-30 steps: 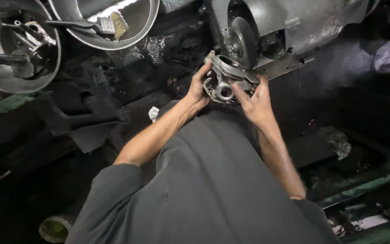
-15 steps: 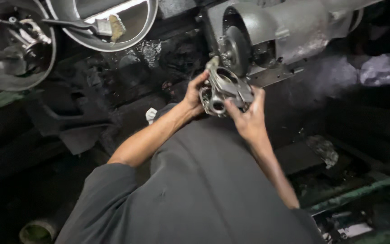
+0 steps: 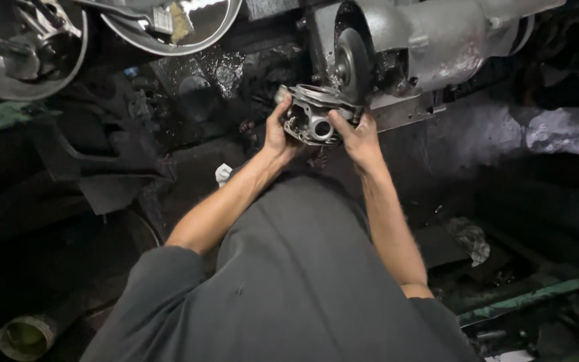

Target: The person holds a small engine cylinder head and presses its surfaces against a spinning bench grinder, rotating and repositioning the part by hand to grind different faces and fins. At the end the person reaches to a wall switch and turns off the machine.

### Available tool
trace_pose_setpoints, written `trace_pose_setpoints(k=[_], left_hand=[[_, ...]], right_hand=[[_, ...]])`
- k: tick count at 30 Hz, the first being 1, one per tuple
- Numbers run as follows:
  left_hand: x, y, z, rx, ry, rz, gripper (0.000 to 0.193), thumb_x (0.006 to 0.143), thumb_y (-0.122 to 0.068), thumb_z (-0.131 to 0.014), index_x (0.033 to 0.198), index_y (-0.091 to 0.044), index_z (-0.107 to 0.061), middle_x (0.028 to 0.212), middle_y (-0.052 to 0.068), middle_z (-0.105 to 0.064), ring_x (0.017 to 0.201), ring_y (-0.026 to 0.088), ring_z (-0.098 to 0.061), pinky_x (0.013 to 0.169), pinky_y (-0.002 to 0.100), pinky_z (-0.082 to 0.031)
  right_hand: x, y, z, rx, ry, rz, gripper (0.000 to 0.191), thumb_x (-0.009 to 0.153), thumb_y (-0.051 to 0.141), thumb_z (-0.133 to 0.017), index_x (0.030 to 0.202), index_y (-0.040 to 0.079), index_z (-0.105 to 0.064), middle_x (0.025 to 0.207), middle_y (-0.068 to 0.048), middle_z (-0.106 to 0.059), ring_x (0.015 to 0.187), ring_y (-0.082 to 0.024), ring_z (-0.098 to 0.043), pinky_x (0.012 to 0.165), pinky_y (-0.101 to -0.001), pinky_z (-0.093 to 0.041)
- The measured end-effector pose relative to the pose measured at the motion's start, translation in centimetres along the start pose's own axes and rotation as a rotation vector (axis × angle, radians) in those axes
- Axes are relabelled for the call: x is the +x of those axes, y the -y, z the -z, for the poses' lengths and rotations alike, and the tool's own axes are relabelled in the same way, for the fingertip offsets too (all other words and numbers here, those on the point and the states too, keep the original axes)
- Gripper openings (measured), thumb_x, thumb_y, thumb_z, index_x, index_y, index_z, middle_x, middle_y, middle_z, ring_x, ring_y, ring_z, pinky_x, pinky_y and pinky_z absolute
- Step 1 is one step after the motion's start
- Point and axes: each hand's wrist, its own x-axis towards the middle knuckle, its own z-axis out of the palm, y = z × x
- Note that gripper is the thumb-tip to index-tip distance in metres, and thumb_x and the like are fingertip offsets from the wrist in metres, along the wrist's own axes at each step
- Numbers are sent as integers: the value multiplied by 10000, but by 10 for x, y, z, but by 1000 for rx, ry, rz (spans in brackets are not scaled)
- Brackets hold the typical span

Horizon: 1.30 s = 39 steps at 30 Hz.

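Counting from the largest item: one grey grinder [image 3: 437,40], its housing lying across the top of the view, with one dark wheel [image 3: 351,64] at its left end. Two round metal pans at top left, a big one [image 3: 8,80] at the corner and a second one [image 3: 202,37] beside it, both holding loose parts. One green-rimmed tube [image 3: 25,335] at bottom left. One small white scrap [image 3: 223,174] on the dark floor near the left forearm.

One metal casting [image 3: 316,114], grey, with a round bore facing the camera; its long axis runs left to right, slightly tilted down to the right, and its upper edge is just below the wheel, contact not clear.

Two hands, both arms stretched forward from the grey-shirted body. Left hand [image 3: 277,134] wraps the casting's left end, fingers closed on it. Right hand [image 3: 360,137] cups the right end, thumb across the front, fingers closed on it.
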Motion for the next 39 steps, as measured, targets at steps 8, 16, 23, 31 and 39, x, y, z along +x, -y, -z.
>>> trace_pose_setpoints(k=[8,16,23,31,39], left_hand=[[-53,15,18,224,121,-411,779,838,-102,-737,1488,-172,-314,1371,59,-546,1312,233,-531,1161,432,-426],[-92,40,5,527,84,-455,774,929,-91,-763,1580,-86,-345,1480,47,-539,1404,186,-500,1225,341,-387],[-89,72,5,480,-114,-422,672,990,-161,-758,1578,-100,-440,1386,82,-537,1194,205,-535,962,332,-479],[-74,80,3,425,-49,-428,616,969,-188,-753,1500,-115,-449,1415,58,-575,1304,189,-577,1033,359,-546],[-50,77,28,371,84,-318,592,992,-164,-761,1507,-120,-474,1451,29,-584,1344,165,-604,1092,323,-586]], right_hand=[[-54,-42,36,-155,136,176,826,845,132,-792,1506,-37,-327,1411,-125,-526,1330,-229,-492,1137,-352,-388],[-23,-58,45,171,225,140,1105,615,238,-975,1506,-12,-371,1433,-138,-551,1373,-263,-543,1214,-407,-443],[-10,-32,70,273,305,49,1044,645,163,-892,1528,-4,-360,1386,-104,-577,1339,-243,-560,1188,-384,-453],[-7,-15,73,255,267,51,988,667,131,-862,1517,-14,-381,1313,-121,-594,1192,-245,-612,989,-380,-547],[-21,-10,74,280,143,108,972,642,83,-930,1482,-36,-453,1321,-118,-612,1225,-239,-619,1055,-380,-536]])
